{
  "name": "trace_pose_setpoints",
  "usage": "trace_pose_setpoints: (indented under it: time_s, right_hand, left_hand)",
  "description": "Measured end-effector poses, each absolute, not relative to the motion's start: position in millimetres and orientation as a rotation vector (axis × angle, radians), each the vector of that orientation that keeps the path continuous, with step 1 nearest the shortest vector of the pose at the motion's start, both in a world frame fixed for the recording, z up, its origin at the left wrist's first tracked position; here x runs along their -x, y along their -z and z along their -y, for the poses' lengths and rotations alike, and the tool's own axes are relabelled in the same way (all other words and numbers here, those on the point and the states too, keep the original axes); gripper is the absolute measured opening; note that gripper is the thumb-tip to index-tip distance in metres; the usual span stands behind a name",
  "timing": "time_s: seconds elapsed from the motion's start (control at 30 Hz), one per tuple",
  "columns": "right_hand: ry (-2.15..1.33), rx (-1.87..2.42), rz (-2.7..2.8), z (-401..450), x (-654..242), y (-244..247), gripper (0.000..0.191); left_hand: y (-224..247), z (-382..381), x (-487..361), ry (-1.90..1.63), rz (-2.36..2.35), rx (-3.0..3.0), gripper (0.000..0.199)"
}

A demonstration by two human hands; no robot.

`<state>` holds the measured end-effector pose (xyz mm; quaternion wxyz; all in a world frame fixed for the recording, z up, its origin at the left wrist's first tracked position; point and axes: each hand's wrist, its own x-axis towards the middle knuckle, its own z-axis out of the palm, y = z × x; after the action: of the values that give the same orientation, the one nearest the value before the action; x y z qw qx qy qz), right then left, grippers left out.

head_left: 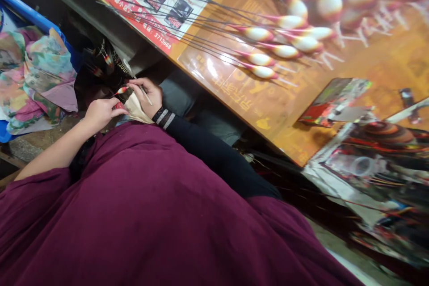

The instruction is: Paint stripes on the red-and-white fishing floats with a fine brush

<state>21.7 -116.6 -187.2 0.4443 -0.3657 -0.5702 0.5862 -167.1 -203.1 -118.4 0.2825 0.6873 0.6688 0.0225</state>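
Note:
My right hand (pixel 151 94) is closed around a thin, pale-handled tool like a brush (pixel 129 68), which slants up and left past the fingers. At its fingertips is a small fishing float (pixel 121 90) with a red, yellow and white body. I cannot tell whether those fingers pinch the float's tip or only touch it. My left hand (pixel 102 112) is closed just below the float, its fingertips on a small red thing (pixel 119 106) that is too small to name. A cream cloth or paper (pixel 138 108) lies under my right hand, over my lap.
Many white-and-pink fishing floats (pixel 258 34) with long dark stems lie on the orange table (pixel 214 69) to the right. A small flat mirror-like panel (pixel 335 100) and cluttered materials (pixel 385 143) are farther right. A blue basin (pixel 33 9) with patterned cloth (pixel 47 62) stands left.

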Motion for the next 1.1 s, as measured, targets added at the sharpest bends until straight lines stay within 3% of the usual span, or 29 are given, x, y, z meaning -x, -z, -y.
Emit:
trace_pose_setpoints:
  time_s: [0.13,0.3,0.43,0.67,0.83,0.97,1.1]
  right_hand:
    - [-1.445,0.932,1.413,116.3,-23.0,188.1,0.035]
    - [-1.407,0.992,1.414,116.6,-25.2,192.0,0.036]
    - [-1.406,1.018,1.452,117.4,-23.2,194.2,0.037]
    - [-1.448,0.987,1.520,118.2,-20.5,198.6,0.035]
    - [-1.456,1.003,1.525,117.5,-24.1,196.2,0.038]
    - [-1.443,0.983,1.495,117.0,-25.9,194.2,0.038]
    - [-1.379,1.006,1.464,117.3,-25.5,195.7,0.037]
  left_hand:
    - [153.7,218.0,199.1,-0.464,-1.684,-1.638,0.062]
    - [179.0,239.2,219.7,-0.542,-1.702,-1.428,0.059]
    - [162.4,234.2,202.3,-0.328,-1.710,-1.591,0.061]
    - [94.3,190.6,136.4,0.365,-1.718,-1.956,0.062]
    - [80.7,178.2,115.3,0.480,-1.705,-1.958,0.050]
    - [98.5,186.6,133.8,0.348,-1.798,-1.900,0.059]
    - [148.5,214.3,184.9,-0.087,-1.697,-1.680,0.056]
